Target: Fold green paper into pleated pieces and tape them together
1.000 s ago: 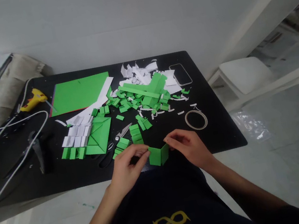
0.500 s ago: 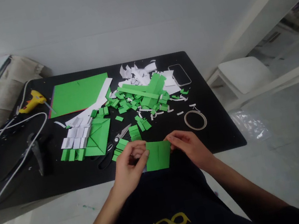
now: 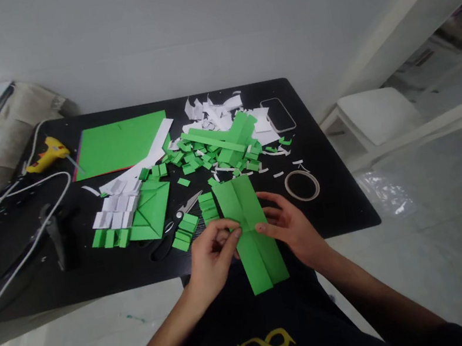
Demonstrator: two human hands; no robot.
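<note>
A long strip of green paper point(image 3: 256, 252), creased lengthwise and across its middle, is held up in front of me at the table's near edge. My left hand point(image 3: 215, 247) pinches its left side near the middle crease. On the right side, my right hand point(image 3: 291, 225) has its thumb on the front and its fingers behind the strip. Small folded green pieces point(image 3: 208, 207) lie just beyond my left hand. Left of them are more folded green pieces point(image 3: 185, 232) and black-handled scissors point(image 3: 177, 221), blades partly apart.
The black table point(image 3: 330, 203) holds a heap of green scraps point(image 3: 226, 144), white scraps point(image 3: 214, 113), green sheets point(image 3: 119, 145), folded white paper point(image 3: 118, 208), a tape roll point(image 3: 302, 185), a clear phone case point(image 3: 278, 115), pliers point(image 3: 57, 236) and a yellow glue gun point(image 3: 48, 154) with a looping white cable.
The green paper has gone from a short folded piece to a long opened strip. My left hand has shifted slightly right, and my right hand now grips the strip's side rather than its upper corner.
</note>
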